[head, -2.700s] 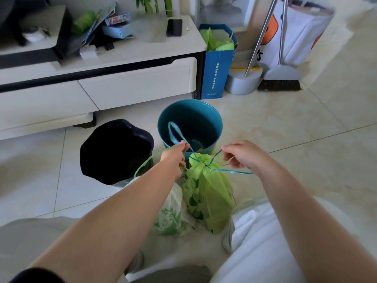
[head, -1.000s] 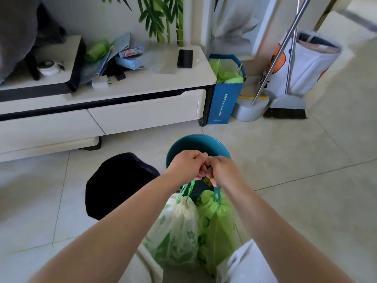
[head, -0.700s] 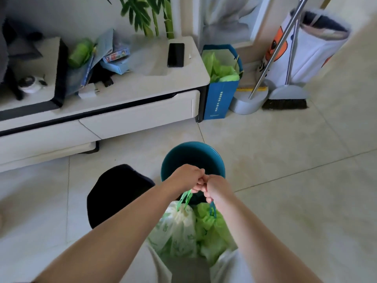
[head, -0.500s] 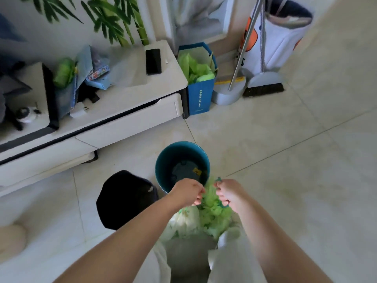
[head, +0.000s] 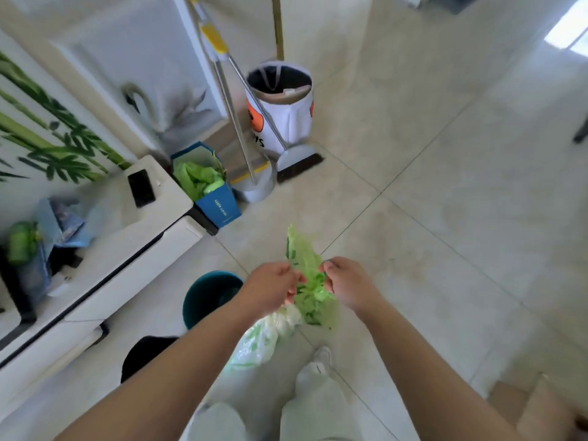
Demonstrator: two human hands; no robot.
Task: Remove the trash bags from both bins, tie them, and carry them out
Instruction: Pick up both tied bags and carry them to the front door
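Green bag (head: 310,281) between both fists; teal bin (head: 203,296), black bin (head: 143,354) left.

Daylight fills the room, soft and even, and its brightest mark is a blown-out glare patch (head: 569,30) on the pale floor tiles (head: 445,192), far off to the right of the broom (head: 299,163). Shadows are faint, only a thin dark smudge beneath the broom head. The wide lens bends the floor lines towards the edges, and everything left of the broom, the bamboo mural (head: 41,135) especially, smears with motion blur.
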